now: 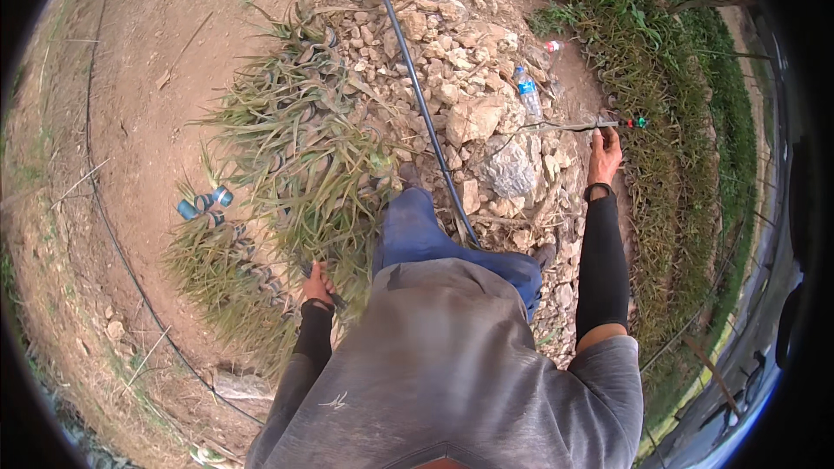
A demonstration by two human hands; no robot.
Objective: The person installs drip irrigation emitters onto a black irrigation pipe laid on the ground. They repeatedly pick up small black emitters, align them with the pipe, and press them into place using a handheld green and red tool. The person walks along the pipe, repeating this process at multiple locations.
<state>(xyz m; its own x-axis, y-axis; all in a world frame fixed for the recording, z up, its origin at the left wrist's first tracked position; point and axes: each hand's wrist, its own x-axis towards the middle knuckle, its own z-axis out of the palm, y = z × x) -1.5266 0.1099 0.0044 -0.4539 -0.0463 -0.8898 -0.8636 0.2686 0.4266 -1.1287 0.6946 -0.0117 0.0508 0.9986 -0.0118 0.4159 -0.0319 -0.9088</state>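
My right hand (605, 155) is stretched out to the right, its fingers closed around a thin grey stake (573, 126). A small red and green fitting (638, 122) sits at the stake's right end, beside a bed of plants. Low on the left, my left hand (319, 282) is closed next to a dense cluster of spiky-leaved potted plants (304, 165). Something small and dark shows at its fingers, too small to name.
A black hose (413, 78) crosses the rock pile (473, 117) in front of my legs. A plastic bottle (527, 91) and a crumpled silvery bag (510, 169) lie on the rocks. Blue-wrapped pots (204, 201) lie on the dirt at left. Green plant rows (669, 165) run along the right.
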